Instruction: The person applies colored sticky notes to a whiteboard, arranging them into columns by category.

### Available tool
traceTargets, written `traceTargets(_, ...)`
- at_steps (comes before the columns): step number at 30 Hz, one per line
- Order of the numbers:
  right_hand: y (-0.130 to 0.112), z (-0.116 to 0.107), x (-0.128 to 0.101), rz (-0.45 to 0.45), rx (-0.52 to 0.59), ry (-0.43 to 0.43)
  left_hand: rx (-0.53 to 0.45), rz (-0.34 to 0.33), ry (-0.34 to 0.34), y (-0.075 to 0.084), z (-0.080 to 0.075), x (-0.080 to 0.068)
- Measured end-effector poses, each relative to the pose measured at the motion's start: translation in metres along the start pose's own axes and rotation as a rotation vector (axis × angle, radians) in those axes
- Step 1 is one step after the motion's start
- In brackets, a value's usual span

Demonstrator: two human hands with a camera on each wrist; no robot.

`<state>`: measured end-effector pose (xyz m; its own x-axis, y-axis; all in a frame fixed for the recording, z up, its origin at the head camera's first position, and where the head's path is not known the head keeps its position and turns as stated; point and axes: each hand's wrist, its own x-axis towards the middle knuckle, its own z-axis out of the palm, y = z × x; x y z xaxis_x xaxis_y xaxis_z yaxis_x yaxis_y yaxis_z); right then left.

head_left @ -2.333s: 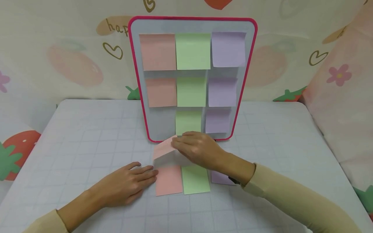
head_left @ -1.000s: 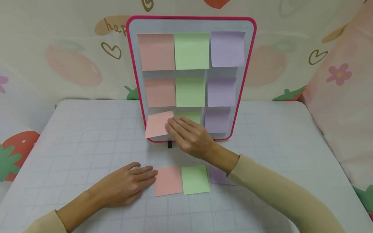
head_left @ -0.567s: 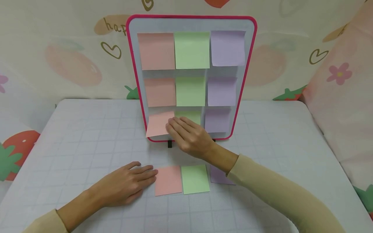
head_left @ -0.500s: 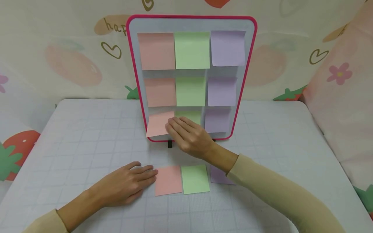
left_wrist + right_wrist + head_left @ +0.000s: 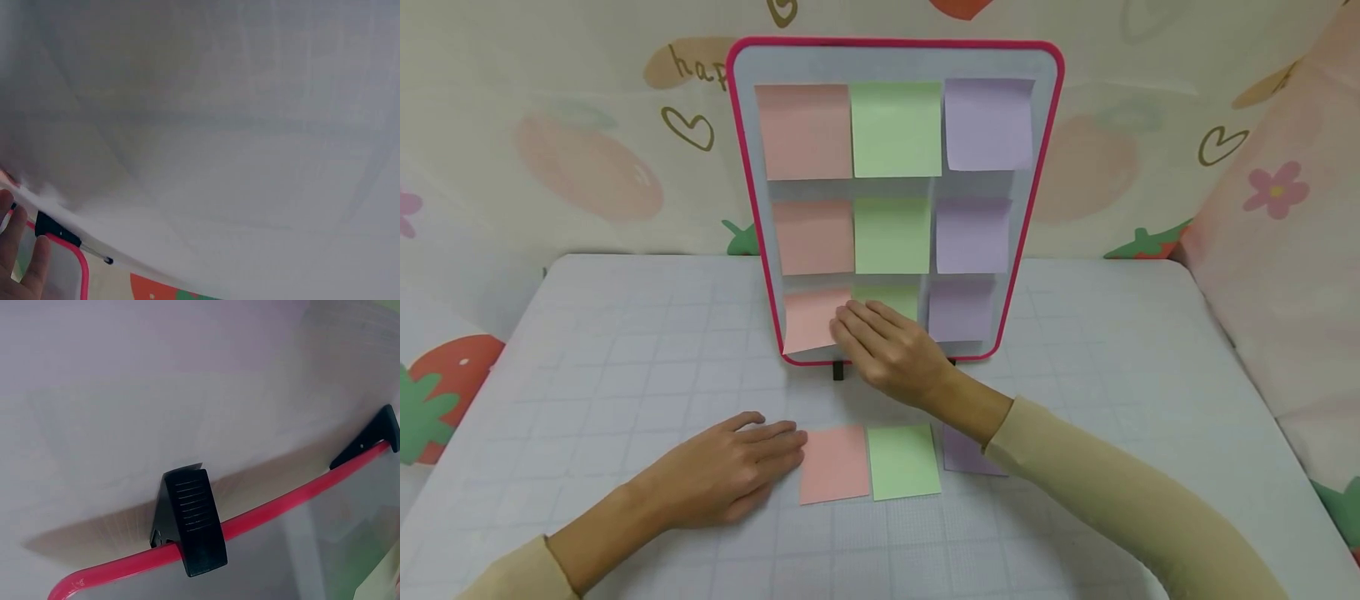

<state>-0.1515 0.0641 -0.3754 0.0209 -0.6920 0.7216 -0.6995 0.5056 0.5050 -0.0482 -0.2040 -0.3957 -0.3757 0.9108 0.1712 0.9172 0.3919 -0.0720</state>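
My right hand (image 5: 887,350) holds a pink sticky note (image 5: 811,321) by its right side, at the lower left of the upright white board (image 5: 895,62) with a pink-red frame. The thumb is hidden, and the note's lower edge slants. The hand partly covers a green sticky note (image 5: 887,296) stuck beside it. Below, my left hand (image 5: 737,471) rests on the table, fingers extended, fingertips at the left edge of another pink sticky note (image 5: 835,467). A green one (image 5: 904,462) and a purple one (image 5: 966,454) lie to its right, the purple partly behind my right forearm.
Rows of pink, green and purple sticky notes (image 5: 973,235) hang on the board. Black feet (image 5: 199,525) support its bottom edge on the grid-patterned table (image 5: 647,358). Printed cloth (image 5: 587,167) hangs behind and at the sides.
My right hand has raised the pink sticky note from above the table to the board's lower left. Lately it has shifted slightly right. My left hand has barely moved.
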Motion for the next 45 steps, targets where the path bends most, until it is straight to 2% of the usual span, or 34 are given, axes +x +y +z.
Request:
traceTargets(4, 0.0, 0.0, -0.001, 0.001, -0.002, -0.019, 0.027, -0.024, 0.115, -0.01, -0.013, 0.01)
traceTargets(8, -0.001, 0.001, -0.002, 0.001, 0.0, -0.047, 0.118, -0.083, 0.256, -0.025, -0.028, 0.021)
traceTargets(11, -0.001, 0.001, -0.003, 0.002, 0.001, -0.064, 0.204, -0.131, 0.297, -0.036, -0.036, 0.029)
traceTargets(13, -0.002, 0.001, -0.003, 0.003, 0.002, -0.073, 0.251, -0.167, 0.273, -0.044, -0.038, 0.033)
traceTargets(17, -0.002, 0.001, -0.003, 0.001, -0.003, -0.089, 0.336, -0.223, 0.177, -0.055, -0.038, 0.038)
traceTargets(20, -0.003, 0.0, -0.003, 0.001, -0.003, -0.098, 0.385, -0.234, 0.117, -0.059, -0.038, 0.04)
traceTargets(26, -0.003, 0.002, -0.004, 0.006, -0.017, -0.11, 0.418, -0.26, 0.055, -0.064, -0.037, 0.044)
traceTargets(31, -0.003, 0.003, -0.004, -0.015, -0.014, -0.16, 0.427, -0.274, 0.033, -0.065, -0.037, 0.045)
traceTargets(39, -0.006, 0.005, 0.002, -0.039, 0.033, -0.294, 0.439, -0.266, 0.05, -0.066, -0.034, 0.044)
traceTargets(45, -0.005, 0.008, 0.007, -0.073, 0.006, -0.371, 0.458, -0.263, 0.054, -0.068, -0.032, 0.043)
